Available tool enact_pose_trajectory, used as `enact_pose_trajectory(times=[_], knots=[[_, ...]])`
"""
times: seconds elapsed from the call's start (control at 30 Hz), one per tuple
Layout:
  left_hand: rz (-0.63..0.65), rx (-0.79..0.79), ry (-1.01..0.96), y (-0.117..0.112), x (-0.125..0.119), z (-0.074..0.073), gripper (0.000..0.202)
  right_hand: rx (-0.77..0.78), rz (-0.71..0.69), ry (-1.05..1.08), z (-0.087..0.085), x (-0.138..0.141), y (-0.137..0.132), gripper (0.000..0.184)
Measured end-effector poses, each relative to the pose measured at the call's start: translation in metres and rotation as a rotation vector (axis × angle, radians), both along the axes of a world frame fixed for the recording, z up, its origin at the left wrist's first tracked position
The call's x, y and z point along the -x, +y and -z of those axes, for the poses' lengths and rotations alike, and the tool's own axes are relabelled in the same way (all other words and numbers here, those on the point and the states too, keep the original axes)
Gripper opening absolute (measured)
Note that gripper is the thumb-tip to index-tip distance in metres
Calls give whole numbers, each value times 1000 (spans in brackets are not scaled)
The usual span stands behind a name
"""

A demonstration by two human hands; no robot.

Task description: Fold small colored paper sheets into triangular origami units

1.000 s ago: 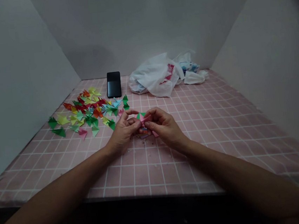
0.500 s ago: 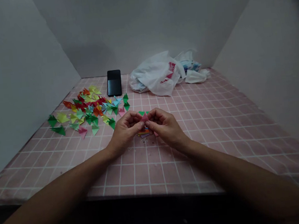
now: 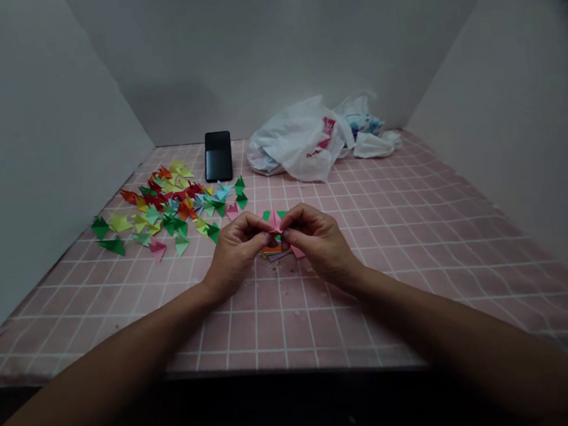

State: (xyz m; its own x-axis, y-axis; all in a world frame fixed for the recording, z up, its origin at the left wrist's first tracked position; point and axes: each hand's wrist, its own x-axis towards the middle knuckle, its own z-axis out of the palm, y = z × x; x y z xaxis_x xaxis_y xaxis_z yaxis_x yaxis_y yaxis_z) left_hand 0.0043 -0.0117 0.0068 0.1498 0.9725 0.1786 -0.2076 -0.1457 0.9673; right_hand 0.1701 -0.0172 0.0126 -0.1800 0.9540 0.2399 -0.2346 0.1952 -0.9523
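Note:
A small pink piece of folded origami paper (image 3: 275, 222) is held between my hands, its pointed top upward. My left hand (image 3: 240, 247) pinches its left side between thumb and fingers. On the other side, my right hand (image 3: 319, 240) pinches the right edge the same way. Just below and behind my fingers lies a stack of coloured paper (image 3: 276, 251), with orange, yellow and purple edges showing and the rest hidden. Green paper (image 3: 267, 216) shows behind the pink piece. A bit of pink paper (image 3: 298, 252) lies under my right hand.
Many folded paper pieces (image 3: 169, 207) in green, red, yellow, orange, blue and pink lie in a heap at the left. A black phone (image 3: 218, 157) leans upright behind them. White plastic bags (image 3: 302, 141) sit by the back wall. The pink checked tablecloth (image 3: 216, 340) covers the table.
My fingertips have moved slightly apart, and the pink paper now looks more spread at its sides. More of the paper stack shows below my hands.

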Motion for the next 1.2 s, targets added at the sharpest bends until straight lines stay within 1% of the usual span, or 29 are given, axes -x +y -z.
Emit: enact_pose_trajectory(times=[0.1, 0.17, 0.27, 0.33, 0.4, 0.43, 0.5, 0.6, 0.7, 0.77, 0.83, 0.97, 1.1, 1.2], knots=[[-1, 3, 4, 0, 1, 1, 10, 1, 1, 5, 0, 0, 1, 8], [18, 20, 5, 0, 2, 1, 10, -36, 17, -27, 0, 0, 1, 7], [52, 34, 4, 0, 3, 0, 11, -185, 79, -161, 2, -2, 1, 7], [37, 20, 15, 0, 3, -1, 13, -314, 133, -274, 3, -3, 1, 11], [5, 3, 29, 0, 1, -3, 19, -382, 143, -332, 2, -3, 1, 12], [-8, -3, 34, 0, 0, -4, 22, -374, 124, -318, 2, -4, 1, 10], [-22, -11, 40, -1, -1, -6, 25, -281, 68, -220, 0, -3, 1, 7], [-13, -25, 65, -2, -2, -8, 27, -107, 31, -67, -2, -4, 3, 14], [38, -27, 96, -3, -2, -10, 28, 15, -9, -62, -3, -6, 5, 22], [76, 1, 97, -3, -2, -10, 31, 67, -37, -81, -2, -6, 6, 26], [111, 48, 95, -3, -1, -9, 32, 79, -24, -88, -2, -7, 6, 27], [164, 112, 135, -1, 1, -5, 29, 56, 2, -102, -2, -6, 5, 25], [159, 143, 130, -1, 1, -4, 33, 60, -34, -108, 0, -7, 6, 31], [150, 123, 136, -1, 0, -5, 34, 75, -57, -104, -1, -8, 7, 33]])
